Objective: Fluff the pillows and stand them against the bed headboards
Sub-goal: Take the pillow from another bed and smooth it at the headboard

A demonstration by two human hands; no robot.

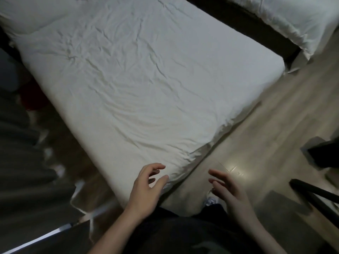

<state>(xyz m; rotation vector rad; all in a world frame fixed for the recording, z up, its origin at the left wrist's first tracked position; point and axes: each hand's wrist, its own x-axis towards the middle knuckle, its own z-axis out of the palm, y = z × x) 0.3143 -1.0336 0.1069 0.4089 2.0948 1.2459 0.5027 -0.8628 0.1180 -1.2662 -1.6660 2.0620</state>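
Note:
A bed [139, 85] covered with a wrinkled white sheet runs from the near corner to the upper left. A white pillow [31, 13] lies at its far end, top left. My left hand [146, 186] hovers over the bed's near corner with fingers loosely spread, holding nothing. My right hand [227, 187] is held over the floor beside the bed, fingers relaxed and empty. A second bed [297, 21] with white bedding shows at the top right. No headboard is visible.
Pale wood floor [256, 136] lies right of the bed. A dark gap [247, 24] separates the two beds. Dark curtains [22, 162] hang at the left. Dark furniture [322, 154] and a black bar [315, 191] stand at the right edge.

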